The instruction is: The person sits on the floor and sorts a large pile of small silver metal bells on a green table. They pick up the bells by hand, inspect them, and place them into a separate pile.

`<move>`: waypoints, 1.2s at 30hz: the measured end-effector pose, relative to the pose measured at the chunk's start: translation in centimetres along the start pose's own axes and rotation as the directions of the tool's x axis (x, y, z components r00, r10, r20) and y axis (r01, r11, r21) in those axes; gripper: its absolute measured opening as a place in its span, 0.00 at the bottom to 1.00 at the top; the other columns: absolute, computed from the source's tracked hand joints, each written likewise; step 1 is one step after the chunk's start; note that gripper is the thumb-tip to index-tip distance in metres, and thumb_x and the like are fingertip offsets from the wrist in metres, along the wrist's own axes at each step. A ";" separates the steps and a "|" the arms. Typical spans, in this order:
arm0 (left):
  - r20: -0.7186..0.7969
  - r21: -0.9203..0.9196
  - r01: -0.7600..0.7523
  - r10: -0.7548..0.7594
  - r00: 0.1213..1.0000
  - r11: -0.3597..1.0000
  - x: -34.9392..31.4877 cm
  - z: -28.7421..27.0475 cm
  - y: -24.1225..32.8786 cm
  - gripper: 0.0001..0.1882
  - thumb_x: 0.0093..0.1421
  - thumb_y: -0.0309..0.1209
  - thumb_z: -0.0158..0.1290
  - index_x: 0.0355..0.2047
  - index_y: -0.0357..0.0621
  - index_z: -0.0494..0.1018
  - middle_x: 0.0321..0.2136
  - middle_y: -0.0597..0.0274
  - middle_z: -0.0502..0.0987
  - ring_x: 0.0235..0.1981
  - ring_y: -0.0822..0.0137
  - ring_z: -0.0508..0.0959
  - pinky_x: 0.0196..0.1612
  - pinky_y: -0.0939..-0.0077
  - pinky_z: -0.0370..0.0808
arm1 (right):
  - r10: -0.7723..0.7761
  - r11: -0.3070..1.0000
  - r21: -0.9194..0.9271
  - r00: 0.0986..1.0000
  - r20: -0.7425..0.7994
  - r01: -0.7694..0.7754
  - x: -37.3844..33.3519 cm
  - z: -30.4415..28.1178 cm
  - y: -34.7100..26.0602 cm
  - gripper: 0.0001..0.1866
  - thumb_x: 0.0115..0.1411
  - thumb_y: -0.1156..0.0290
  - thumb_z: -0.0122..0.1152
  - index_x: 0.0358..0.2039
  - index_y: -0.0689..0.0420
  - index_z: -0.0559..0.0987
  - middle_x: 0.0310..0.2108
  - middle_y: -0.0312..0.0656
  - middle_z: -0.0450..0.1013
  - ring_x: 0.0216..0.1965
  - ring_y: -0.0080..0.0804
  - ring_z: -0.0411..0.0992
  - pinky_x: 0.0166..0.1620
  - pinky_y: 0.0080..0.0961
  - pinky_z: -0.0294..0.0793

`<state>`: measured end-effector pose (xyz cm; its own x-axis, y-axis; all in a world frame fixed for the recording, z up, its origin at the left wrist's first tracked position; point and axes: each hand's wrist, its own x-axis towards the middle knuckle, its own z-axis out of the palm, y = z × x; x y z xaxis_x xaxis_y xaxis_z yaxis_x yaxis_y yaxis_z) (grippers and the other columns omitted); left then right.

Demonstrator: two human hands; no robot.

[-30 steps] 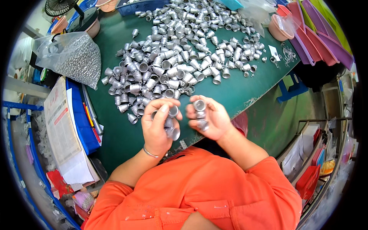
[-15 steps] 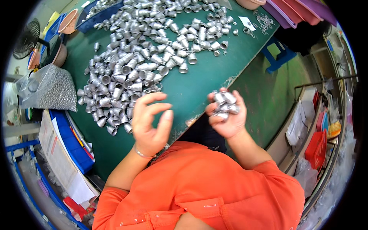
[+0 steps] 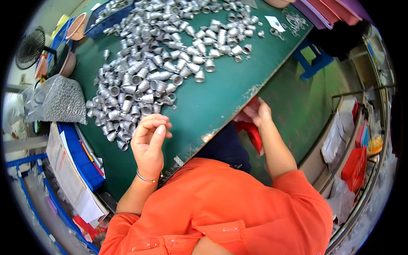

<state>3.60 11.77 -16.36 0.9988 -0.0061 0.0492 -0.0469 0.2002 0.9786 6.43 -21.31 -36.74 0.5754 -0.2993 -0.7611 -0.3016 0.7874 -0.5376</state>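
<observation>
Small silver-grey metal cups with little loops lie in a large heap on the green table. My left hand is over the table at the heap's near edge. Its fingers are loosely bent with the thumb apart, and nothing shows in them. My right hand is lowered just past the table's right-hand edge, above a red container beside my lap. Its fingers are blurred and partly hidden, and no metal cups can be made out in it.
A clear bag of small grey beads and a blue tray with pens are at the left. A blue bin stands at the far left of the table. Beyond the right edge are a blue stool and a shelf rack.
My right hand, which held several metal cups, has moved down past the table edge, and the cups are out of sight. My left hand has drawn down and left, its fingers bending more.
</observation>
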 end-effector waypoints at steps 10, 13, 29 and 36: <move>0.138 -0.207 0.412 -0.391 0.910 0.887 -1.8 -0.2 -0.8 0.04 0.59 0.24 0.47 0.33 0.36 0.69 0.29 0.56 0.75 0.24 0.73 0.74 0.24 0.84 0.71 | -0.225 -0.501 0.014 -0.146 0.963 0.865 -12.8 16.6 -2.5 0.15 0.43 0.84 0.56 0.35 0.57 0.76 0.33 0.43 0.69 0.36 0.41 0.67 0.39 0.31 0.68; 0.224 -0.228 0.467 -0.421 0.879 0.855 -1.8 0.0 -1.6 0.04 0.59 0.25 0.48 0.32 0.37 0.69 0.29 0.57 0.75 0.24 0.74 0.74 0.24 0.84 0.71 | -0.086 -0.522 0.002 -0.055 0.995 0.853 -11.4 18.2 -2.4 0.16 0.43 0.81 0.60 0.36 0.57 0.75 0.35 0.42 0.68 0.37 0.41 0.66 0.41 0.32 0.67; 0.215 -0.402 0.556 -0.515 0.830 0.727 -1.6 -1.4 -2.4 0.04 0.59 0.27 0.48 0.32 0.39 0.69 0.27 0.61 0.74 0.24 0.75 0.73 0.22 0.84 0.70 | 0.219 0.975 -0.215 0.369 0.903 -0.054 -14.2 16.5 -0.5 0.23 0.56 0.75 0.49 0.53 0.66 0.65 0.43 0.54 0.69 0.39 0.37 0.72 0.39 0.30 0.75; 0.246 -0.444 0.569 -0.516 0.821 0.692 -1.7 -1.6 -2.5 0.05 0.60 0.27 0.48 0.33 0.39 0.70 0.27 0.61 0.74 0.25 0.75 0.73 0.23 0.84 0.70 | 0.263 0.964 -0.258 0.373 0.890 -0.064 -13.8 20.3 -0.5 0.12 0.54 0.70 0.50 0.36 0.64 0.73 0.30 0.45 0.71 0.24 0.30 0.69 0.19 0.20 0.64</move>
<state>2.08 12.82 -19.22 0.8399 -0.3497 -0.4151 0.5424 0.5705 0.6167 14.11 -6.62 -18.62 0.8115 0.5753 -0.1023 -0.5241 0.6392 -0.5628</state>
